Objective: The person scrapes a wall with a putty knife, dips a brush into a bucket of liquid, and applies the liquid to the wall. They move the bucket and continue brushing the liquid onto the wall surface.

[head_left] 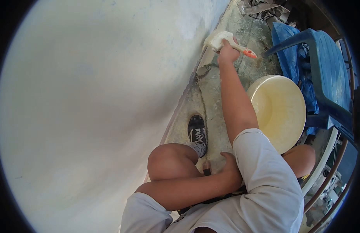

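My right hand [228, 52] reaches far forward, closed around a wide paintbrush [242, 49] with a pale handle and an orange-red tip. White paint coats the brush head, whose bristles are at the foot of the whitish wall [94, 93]. Bent across my body, my left hand [229, 173] lies beside my right sleeve [261, 163]; its thumb points up and its other fingers are hidden behind the right arm. A large cream-coloured tub [279, 112], pale yellowish inside, stands to the right of my right forearm.
A blue plastic chair [329, 66] stands at the right, with blue plastic sheeting [285, 58] beside it. Crumpled cloth [265, 11] lies at the far end of the rough concrete floor [220, 101]. Railing bars [331, 178] run along the right edge. My black shoe [197, 134] is near the wall.
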A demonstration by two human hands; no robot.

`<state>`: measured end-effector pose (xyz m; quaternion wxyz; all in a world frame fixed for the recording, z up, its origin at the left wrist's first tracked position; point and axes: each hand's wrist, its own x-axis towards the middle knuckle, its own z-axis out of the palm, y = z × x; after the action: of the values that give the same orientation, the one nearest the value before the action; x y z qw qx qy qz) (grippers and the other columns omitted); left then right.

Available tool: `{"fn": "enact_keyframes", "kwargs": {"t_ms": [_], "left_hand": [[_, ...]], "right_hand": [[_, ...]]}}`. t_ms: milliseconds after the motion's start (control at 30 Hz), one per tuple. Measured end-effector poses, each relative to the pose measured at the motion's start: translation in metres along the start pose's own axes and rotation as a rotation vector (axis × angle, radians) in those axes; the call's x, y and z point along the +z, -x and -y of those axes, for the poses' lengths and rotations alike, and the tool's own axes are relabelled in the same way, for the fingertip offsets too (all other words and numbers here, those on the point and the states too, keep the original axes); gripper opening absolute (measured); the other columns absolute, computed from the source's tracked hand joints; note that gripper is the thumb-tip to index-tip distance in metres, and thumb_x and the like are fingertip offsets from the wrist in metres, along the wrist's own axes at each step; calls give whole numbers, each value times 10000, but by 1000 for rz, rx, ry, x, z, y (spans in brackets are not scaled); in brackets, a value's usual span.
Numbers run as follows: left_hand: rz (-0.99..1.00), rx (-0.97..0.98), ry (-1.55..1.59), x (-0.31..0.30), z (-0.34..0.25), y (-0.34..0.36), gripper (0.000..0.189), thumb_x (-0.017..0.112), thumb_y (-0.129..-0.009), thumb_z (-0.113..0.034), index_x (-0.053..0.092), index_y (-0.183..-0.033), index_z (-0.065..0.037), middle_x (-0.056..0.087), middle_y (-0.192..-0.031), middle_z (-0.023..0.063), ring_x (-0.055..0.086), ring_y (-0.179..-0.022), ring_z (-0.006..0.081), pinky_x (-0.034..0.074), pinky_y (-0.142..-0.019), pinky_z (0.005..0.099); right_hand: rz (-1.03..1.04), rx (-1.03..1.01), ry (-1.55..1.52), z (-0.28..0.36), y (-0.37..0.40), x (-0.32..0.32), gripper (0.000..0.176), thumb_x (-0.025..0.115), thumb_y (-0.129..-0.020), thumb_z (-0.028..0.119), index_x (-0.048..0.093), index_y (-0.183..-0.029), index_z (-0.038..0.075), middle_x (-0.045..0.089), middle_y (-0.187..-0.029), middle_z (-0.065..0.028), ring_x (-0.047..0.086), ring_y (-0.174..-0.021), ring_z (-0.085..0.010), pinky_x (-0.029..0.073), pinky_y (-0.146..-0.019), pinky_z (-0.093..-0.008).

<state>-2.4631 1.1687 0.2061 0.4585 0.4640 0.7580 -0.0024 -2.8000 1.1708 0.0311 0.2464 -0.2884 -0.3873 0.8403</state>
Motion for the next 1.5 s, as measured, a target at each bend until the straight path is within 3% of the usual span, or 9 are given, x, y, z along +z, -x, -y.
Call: {"fn": "enact_keyframes", "kwargs": {"t_ms": [100,333,467,567,767,867,1100,1333,1500], "left_hand": [[157,-81,-8,-17,2,4,629,405,-864,-517,340,-1405,-202,295,-1469,29,304,-1328,293,338,-884,662],[231,-36,-57,-35,5,13,632,442,-853,-488,319,-1413,-222,327,-1451,18,320,-1319,281,347,-873,667],[316,-2,-101,-39,4,8,592,517,-827,-459,427,-1358,-213,437,-1374,17,419,-1248,290,355,-858,670],[264,-7,-76,-30,7,5,516,538,-821,-369,518,-1281,-136,499,-1316,92,502,-1172,295,397,-849,630],[229,-73,-96,-23,12,1,525,511,-847,-382,478,-1317,-149,457,-1356,97,471,-1202,320,402,-819,658],[4,-64,-69,-11,11,-1,557,478,-860,-399,415,-1363,-168,400,-1399,102,420,-1244,334,403,-804,666],[126,-95,-39,-21,10,-1,576,461,-866,-394,367,-1391,-175,338,-1437,110,377,-1274,334,405,-787,671],[208,-161,-36,-7,8,-17,581,604,-771,-476,528,-1280,-205,523,-1294,24,488,-1172,325,353,-854,674],[161,-164,-29,-19,8,-14,556,603,-779,-450,538,-1271,-198,544,-1269,35,500,-1156,329,354,-859,666]], "right_hand": [[81,22,159,-36,4,-13,504,604,-735,-85,497,-1222,-13,572,-1140,-154,607,-970,-250,512,-818,-340],[441,-78,-154,102,56,63,477,637,-740,-43,524,-1202,-14,596,-1039,-122,608,-880,-181,537,-674,-282],[391,-164,-79,121,54,46,479,594,-769,-63,499,-1235,-5,592,-1074,-142,636,-851,-193,562,-635,-295],[294,-135,190,38,31,27,472,581,-777,-59,492,-1238,-10,584,-1086,-148,637,-849,-205,566,-670,-314],[532,15,-287,166,91,82,504,576,-790,-42,444,-1276,-11,574,-1085,-146,604,-949,-231,576,-620,-322],[547,74,-380,150,84,80,529,566,-800,-36,408,-1303,1,575,-1070,-135,615,-912,-246,590,-565,-344],[207,166,62,47,72,1,500,555,-775,-72,464,-1259,16,565,-1147,-141,623,-929,-231,582,-590,-354],[618,-18,-351,179,88,92,482,578,-787,-37,459,-1251,8,563,-1087,-161,632,-864,-232,588,-547,-341],[350,-3,-85,139,60,60,501,586,-785,-33,469,-1267,43,570,-1115,-146,628,-904,-255,576,-604,-380]]}}
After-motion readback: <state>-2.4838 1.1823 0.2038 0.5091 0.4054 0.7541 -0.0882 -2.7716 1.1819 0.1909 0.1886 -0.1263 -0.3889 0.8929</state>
